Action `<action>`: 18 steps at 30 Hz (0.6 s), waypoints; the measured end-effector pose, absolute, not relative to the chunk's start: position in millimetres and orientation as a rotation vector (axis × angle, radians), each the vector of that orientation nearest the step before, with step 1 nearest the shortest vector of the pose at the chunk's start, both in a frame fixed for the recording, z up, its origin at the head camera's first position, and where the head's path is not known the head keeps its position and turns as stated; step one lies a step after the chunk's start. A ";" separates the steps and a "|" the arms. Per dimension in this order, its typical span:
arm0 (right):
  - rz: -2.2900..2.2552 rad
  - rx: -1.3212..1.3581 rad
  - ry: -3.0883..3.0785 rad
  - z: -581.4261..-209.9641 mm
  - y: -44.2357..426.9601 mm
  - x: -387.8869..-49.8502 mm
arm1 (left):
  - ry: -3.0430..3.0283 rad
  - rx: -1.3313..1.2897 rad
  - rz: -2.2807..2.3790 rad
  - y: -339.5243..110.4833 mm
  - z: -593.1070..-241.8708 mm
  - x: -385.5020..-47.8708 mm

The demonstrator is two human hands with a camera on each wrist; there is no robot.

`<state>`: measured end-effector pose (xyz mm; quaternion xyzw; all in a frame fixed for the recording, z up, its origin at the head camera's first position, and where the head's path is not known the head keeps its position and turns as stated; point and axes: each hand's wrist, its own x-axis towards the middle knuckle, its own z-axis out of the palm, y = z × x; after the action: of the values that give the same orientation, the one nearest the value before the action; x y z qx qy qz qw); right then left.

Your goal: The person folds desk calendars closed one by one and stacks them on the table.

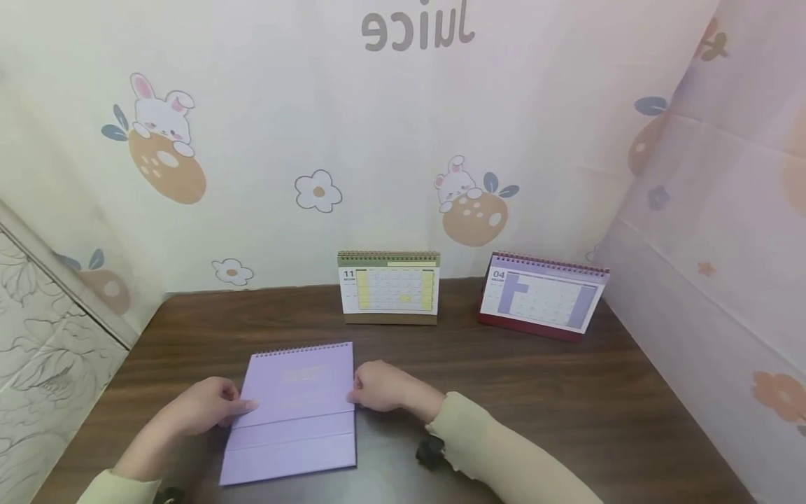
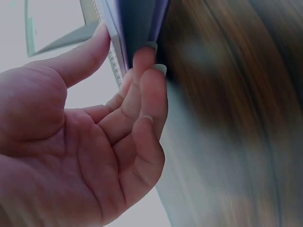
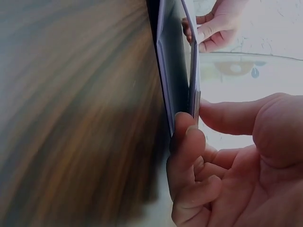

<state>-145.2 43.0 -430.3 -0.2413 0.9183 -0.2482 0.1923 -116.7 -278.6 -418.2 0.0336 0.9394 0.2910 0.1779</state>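
A purple spiral-bound desk calendar [image 1: 296, 392] lies on the table at the front left, its folded base toward the person. At its left edge, the left hand [image 1: 204, 406] grips with the thumb on top; in the left wrist view the fingers [image 2: 154, 94] of this hand [image 2: 85, 137] curl at the edge. The right hand [image 1: 383, 386] pinches the calendar's right edge. In the right wrist view, the calendar's layers [image 3: 175, 61] stand apart, with the right hand's [image 3: 236, 156] thumb on the cover side and fingertips at the gap.
Behind, a green-topped calendar [image 1: 389, 288] showing 11 stands upright. To its right stands a red-based calendar [image 1: 543, 297] showing 04, turned at an angle. Both stand on the brown wooden table [image 1: 504, 392] near its back edge, before a printed curtain [image 1: 390, 126].
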 end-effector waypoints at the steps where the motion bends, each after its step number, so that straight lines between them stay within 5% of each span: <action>1: -0.680 -0.698 2.584 -430.0 37.1 -145.0 | 2.662 0.089 0.810 -284.2 -418.4 -116.0; 18: -0.600 -0.787 2.562 -428.7 -31.3 -150.8 | 2.747 -0.033 0.504 -332.2 -408.0 -118.1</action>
<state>-150.8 -31.3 -428.7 -0.2810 0.9147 -0.2142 0.1963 -118.1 -332.2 -408.0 -0.0116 0.9686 0.1777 0.1734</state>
